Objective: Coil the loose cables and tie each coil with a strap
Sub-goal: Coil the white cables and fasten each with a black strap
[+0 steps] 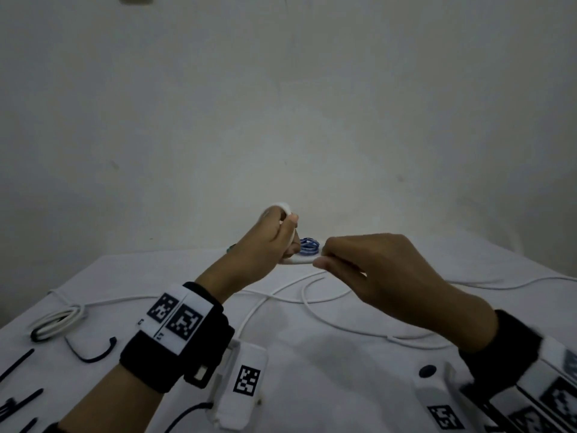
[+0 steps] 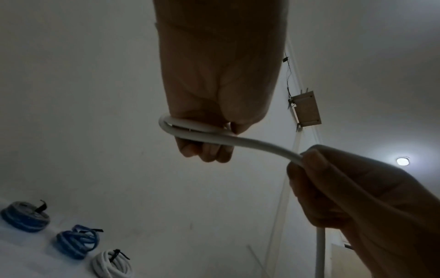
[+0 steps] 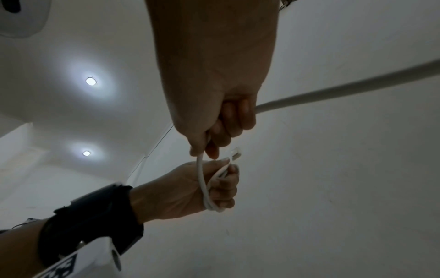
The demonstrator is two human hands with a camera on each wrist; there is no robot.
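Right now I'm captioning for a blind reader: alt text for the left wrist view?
The left hand holds a white cable looped round its fingers while the right hand pinches it. Three strapped coils lie below.

a white-covered table (image 1: 312, 354) carries loose white cable (image 1: 327, 320), a tied white coil (image 1: 56, 323) — and black straps (image 1: 93, 354).

A white cloth-covered table (image 1: 312, 354) stands against a plain white wall (image 1: 281, 120). Two round ceiling lights (image 3: 91, 81) glow. A small wooden box (image 2: 306, 109) hangs on the wall.
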